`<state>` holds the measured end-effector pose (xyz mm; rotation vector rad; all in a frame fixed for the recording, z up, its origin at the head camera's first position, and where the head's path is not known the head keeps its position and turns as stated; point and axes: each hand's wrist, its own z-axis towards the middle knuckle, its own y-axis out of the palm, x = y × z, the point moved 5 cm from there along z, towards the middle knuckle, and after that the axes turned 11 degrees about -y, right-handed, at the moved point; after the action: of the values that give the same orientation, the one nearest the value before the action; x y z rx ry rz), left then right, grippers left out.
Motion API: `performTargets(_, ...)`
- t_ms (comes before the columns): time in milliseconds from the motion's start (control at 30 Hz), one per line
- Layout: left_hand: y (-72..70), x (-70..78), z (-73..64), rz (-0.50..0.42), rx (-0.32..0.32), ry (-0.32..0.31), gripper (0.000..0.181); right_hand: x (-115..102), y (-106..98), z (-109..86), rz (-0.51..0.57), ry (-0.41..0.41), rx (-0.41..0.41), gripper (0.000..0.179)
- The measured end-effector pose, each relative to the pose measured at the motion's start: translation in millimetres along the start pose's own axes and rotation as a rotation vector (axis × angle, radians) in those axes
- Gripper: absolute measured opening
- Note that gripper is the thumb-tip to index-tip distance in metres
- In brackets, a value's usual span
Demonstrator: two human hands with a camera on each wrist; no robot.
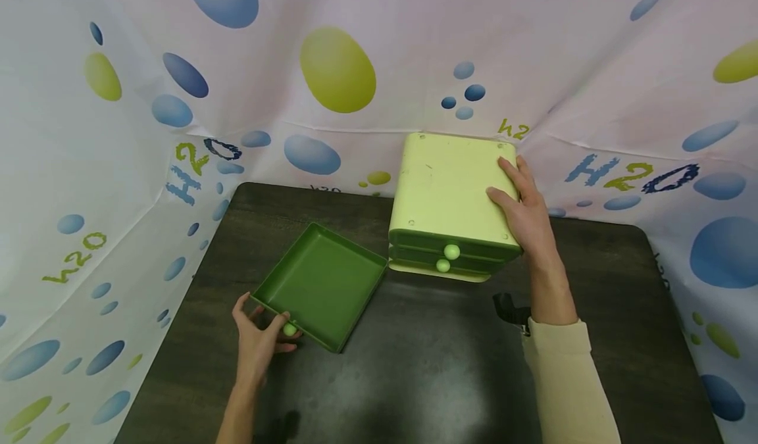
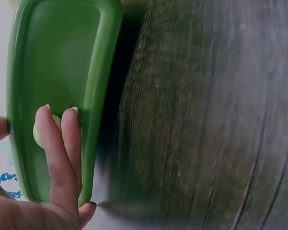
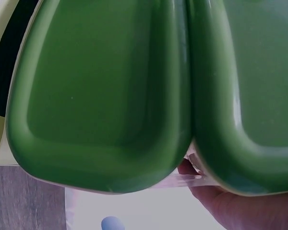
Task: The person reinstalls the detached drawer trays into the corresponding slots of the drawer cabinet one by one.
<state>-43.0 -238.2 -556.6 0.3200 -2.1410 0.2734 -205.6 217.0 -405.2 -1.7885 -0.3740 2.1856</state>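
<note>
In the head view my left hand point(image 1: 257, 342) holds a shallow green drawer point(image 1: 326, 286) at its front edge, thumb over the rim. In the left wrist view two fingers point(image 2: 57, 158) lie across the drawer's pale round knob point(image 2: 40, 135). The drawer's far right corner comes right up to the lower left of a pale yellow drawer cabinet point(image 1: 453, 181). On the cabinet's right top edge rests my right hand point(image 1: 527, 217), fingers extended. Two green drawer fronts point(image 3: 101, 96) are in the cabinet, above a dark open slot point(image 3: 9, 62).
Both stand on a dark wood-grain table point(image 1: 426, 365). A white backdrop point(image 1: 379, 102) printed with blue and lime ovals rises behind and at the sides. A black strap point(image 1: 510, 309) is around the right wrist, by a cream sleeve point(image 1: 568, 378).
</note>
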Motion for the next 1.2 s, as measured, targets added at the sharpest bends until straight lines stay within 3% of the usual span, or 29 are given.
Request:
performTargets(400,3.3,-12.6,-10.3,-0.017,0.032,-0.036,0.092,-1.7,0.6,-2.2,-0.004,-0.012,0.010,0.062)
performTargets(700,12.1,-19.3,-19.0,-0.001,0.062,-0.022,0.078,0.2,0.8,-1.5,-0.004,0.005,0.009,0.063)
performTargets(867,15.7,-23.6,-22.6,-0.004,0.053,-0.029,0.071,-3.1,0.9,-2.2,0.001,0.008,0.010,0.063)
performTargets(1200,23.4,-29.1,-31.9,0.019,-0.023,-0.068,0.075,0.7,0.6,-3.0,-0.003,-0.012,0.013,0.063)
